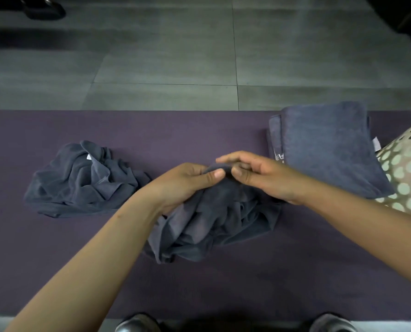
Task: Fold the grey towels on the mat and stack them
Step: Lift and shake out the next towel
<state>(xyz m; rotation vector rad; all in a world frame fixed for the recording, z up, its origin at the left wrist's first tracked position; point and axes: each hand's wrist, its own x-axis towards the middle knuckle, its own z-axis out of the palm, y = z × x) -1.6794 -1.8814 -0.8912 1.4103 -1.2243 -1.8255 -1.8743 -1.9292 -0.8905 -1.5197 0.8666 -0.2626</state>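
A crumpled grey towel (214, 226) lies bunched in the middle of the purple mat (199, 135). My left hand (182, 185) grips its upper edge, thumb on top. My right hand (259, 176) pinches the same edge right beside it, with the index finger stretched out. The rest of the towel hangs in folds below both hands. Another crumpled grey towel (84, 180) sits in a heap on the mat to the left. A stack of folded grey towels (326, 147) rests at the mat's right, far side.
A spotted beige cushion (408, 173) lies at the right edge, touching the folded stack. Grey floor tiles (175, 56) stretch beyond the mat. Two dark shoes (137, 323) show at the bottom edge. A dark object (44, 8) sits at the top left.
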